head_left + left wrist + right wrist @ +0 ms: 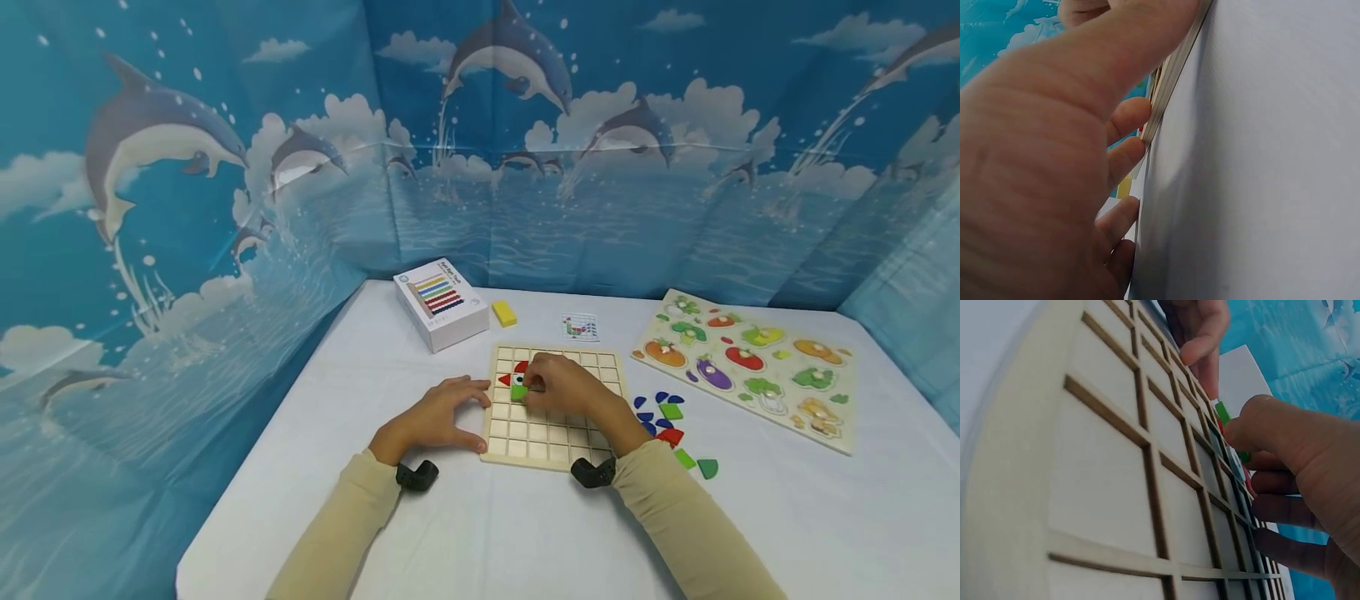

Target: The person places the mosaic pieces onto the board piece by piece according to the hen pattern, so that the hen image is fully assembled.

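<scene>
A wooden grid board lies on the white table. Toward its upper left sit a red triangle, another red piece and a white piece with a dark eye-like dot. My right hand reaches over the board and pinches a green piece just below the eye piece. In the right wrist view, that green piece stands tilted by the thumb tip. My left hand is spread at the board's left side, fingertips and thumb against the edge.
Loose blue, red and green pieces lie right of the board. Behind it are a white box, a yellow block and a small pattern card. A vegetable puzzle board lies at the right; a dolphin curtain hangs behind.
</scene>
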`<state>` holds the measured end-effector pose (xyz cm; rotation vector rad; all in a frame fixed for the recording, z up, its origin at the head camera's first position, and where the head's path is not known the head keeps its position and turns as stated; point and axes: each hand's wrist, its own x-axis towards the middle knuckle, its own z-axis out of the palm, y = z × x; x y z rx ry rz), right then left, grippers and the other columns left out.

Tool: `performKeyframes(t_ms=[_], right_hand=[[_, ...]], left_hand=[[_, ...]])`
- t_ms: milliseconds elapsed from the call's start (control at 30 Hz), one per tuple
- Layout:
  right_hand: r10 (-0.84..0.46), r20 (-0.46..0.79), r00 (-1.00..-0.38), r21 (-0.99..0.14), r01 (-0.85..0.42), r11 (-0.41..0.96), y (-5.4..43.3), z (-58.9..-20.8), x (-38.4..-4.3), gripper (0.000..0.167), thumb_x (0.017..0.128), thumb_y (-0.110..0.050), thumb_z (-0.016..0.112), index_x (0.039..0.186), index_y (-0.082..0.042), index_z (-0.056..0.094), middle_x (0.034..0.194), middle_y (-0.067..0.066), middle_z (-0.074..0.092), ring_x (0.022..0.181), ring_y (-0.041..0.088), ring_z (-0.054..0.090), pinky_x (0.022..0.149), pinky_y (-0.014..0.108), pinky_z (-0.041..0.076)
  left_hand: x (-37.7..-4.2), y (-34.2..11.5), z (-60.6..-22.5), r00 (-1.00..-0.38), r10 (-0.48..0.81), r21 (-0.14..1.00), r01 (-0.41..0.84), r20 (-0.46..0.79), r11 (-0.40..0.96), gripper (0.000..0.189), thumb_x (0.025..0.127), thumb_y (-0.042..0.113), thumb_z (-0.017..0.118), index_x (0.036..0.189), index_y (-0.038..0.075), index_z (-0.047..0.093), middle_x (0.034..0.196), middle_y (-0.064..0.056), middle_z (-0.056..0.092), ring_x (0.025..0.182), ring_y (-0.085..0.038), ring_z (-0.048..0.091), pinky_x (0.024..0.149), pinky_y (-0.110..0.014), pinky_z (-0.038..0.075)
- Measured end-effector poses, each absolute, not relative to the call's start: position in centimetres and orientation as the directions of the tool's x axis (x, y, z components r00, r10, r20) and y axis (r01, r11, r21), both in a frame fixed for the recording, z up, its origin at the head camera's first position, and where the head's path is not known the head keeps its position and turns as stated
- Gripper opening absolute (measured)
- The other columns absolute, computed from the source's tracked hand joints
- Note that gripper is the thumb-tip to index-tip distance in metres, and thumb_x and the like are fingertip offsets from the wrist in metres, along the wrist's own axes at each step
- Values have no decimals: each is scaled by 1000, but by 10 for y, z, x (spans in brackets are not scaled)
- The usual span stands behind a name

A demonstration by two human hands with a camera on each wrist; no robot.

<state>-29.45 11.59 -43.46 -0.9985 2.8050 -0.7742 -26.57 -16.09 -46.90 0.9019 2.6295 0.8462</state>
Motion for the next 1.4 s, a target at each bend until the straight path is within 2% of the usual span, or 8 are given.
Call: performKeyframes(t_ms=[600,900,1167,1400], right_hand=[[-588,43,-808,-473,-535,700,112,-435,-290,13,86,-18,82,95,-10,78,86,-6,60,77,11,54,73,32,51],[-516,-40,-856,-449,-446,774,101,-426,-285,5,86,-15,82,88,-13,78,85,-6,65,76,13,56,74,32,52],[-459,-80,-885,-471,-372,800,96,-423,-283,9,85,-14,83,91,-10,76,84,-4,68,76,13,58,76,35,54],[-462,-90,-882,-471,-371,800,98,-423,-280,17,87,-16,82,100,-8,76,86,-4,66,78,15,57,77,34,52]], left_hand=[[-263,-161,-465,-789,612,594,471,-47,653,60,76,52,87,125,29,61,159,9,38,151,-24,20,119,-53,18],[-262,-160,-463,-786,617,604,474,-38,641,59,76,49,88,124,27,62,159,8,39,151,-25,20,119,-54,18],[-261,-160,-463,-787,616,607,474,-32,638,60,75,48,88,124,27,62,158,7,40,150,-25,21,118,-54,18],[-262,-160,-464,-784,620,604,479,-32,637,60,76,49,88,124,28,61,159,7,39,151,-26,21,119,-55,18]])
